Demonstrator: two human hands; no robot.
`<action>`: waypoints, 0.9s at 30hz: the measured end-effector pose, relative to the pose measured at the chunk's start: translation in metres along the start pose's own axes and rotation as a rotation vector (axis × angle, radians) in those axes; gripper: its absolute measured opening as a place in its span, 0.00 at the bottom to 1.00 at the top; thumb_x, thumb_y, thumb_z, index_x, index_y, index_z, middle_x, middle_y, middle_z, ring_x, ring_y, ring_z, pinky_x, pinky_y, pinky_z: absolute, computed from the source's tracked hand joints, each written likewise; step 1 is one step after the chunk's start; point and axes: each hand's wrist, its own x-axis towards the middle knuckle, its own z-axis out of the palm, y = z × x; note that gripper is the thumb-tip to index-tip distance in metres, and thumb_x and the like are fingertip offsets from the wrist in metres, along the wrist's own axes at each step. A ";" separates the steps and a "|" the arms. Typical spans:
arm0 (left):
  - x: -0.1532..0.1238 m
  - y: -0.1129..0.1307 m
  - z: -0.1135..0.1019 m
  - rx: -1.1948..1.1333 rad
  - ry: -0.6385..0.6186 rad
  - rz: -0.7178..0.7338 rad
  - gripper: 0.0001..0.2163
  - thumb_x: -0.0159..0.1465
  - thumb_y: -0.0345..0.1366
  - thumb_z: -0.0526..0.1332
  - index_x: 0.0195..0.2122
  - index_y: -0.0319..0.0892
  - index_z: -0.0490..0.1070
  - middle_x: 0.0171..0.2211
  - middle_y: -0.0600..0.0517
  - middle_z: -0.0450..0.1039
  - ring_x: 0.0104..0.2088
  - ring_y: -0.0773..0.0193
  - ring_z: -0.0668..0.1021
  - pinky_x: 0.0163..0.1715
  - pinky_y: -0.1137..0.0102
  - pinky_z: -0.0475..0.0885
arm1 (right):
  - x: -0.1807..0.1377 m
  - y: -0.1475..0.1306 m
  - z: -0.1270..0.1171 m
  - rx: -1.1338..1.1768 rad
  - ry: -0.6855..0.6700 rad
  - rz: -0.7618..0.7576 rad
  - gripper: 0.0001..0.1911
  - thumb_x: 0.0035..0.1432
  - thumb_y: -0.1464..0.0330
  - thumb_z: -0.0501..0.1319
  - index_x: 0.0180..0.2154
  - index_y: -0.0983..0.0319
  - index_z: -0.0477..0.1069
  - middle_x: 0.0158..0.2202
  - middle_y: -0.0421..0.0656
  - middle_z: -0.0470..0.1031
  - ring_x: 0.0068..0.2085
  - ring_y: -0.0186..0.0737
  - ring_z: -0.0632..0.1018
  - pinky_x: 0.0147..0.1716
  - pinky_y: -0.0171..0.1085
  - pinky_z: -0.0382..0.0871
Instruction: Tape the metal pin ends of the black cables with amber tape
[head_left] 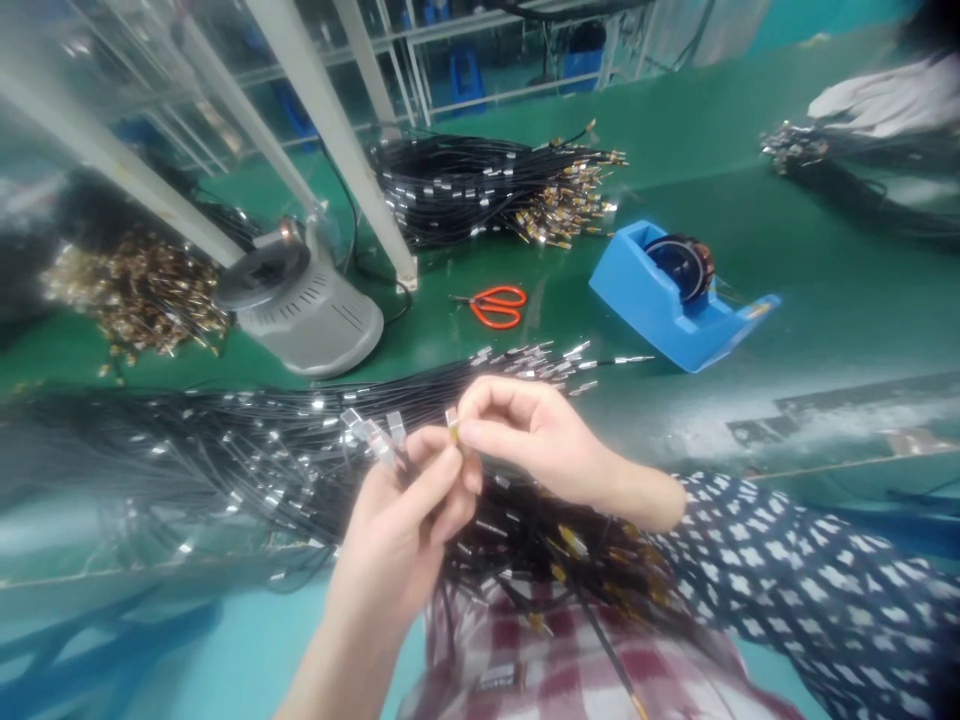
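Observation:
My left hand point(412, 500) is closed on several black cables, whose silvery flat connector ends point(367, 432) stick out above its fingers. Between the two hands is a small connector point(451, 422) with a white and yellowish end. My right hand point(536, 435) pinches at this connector with thumb and forefinger, touching the left fingertips. Below the hands, a bundle of black cables point(525, 540) with brass-coloured ends lies over a checked cloth on my lap. Behind them, a long bundle of black cables point(285, 440) with silvery ends stretches along the green bench.
Orange-handled scissors point(499, 306) lie on the green bench point(450, 335). A blue tape dispenser point(667, 300) stands right of them. At the left are a grey rounded device point(307, 310) and a pile of brass-coloured connectors point(142, 290). Another cable bundle point(495, 190) lies behind, beside a white metal post point(337, 130).

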 end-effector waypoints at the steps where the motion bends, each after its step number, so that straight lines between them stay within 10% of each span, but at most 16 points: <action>1: 0.000 0.000 0.000 0.000 0.012 0.005 0.05 0.60 0.34 0.66 0.34 0.39 0.72 0.23 0.55 0.70 0.14 0.80 0.60 0.18 0.76 0.51 | -0.001 0.000 0.001 -0.018 0.007 -0.002 0.15 0.55 0.60 0.67 0.29 0.63 0.66 0.24 0.36 0.72 0.25 0.31 0.74 0.30 0.34 0.70; 11: -0.003 0.003 0.001 0.061 0.058 0.026 0.06 0.60 0.34 0.67 0.31 0.39 0.72 0.22 0.53 0.73 0.13 0.82 0.58 0.17 0.76 0.47 | -0.001 -0.014 -0.004 -0.109 0.044 0.188 0.14 0.49 0.61 0.71 0.31 0.65 0.75 0.26 0.40 0.76 0.29 0.34 0.75 0.34 0.36 0.71; 27: 0.005 0.007 -0.018 -0.023 -0.171 -0.176 0.06 0.59 0.35 0.67 0.29 0.38 0.76 0.19 0.53 0.72 0.12 0.81 0.53 0.16 0.77 0.44 | 0.020 -0.025 -0.022 -0.222 -0.322 0.168 0.05 0.57 0.70 0.65 0.31 0.66 0.75 0.30 0.40 0.75 0.32 0.31 0.73 0.35 0.32 0.69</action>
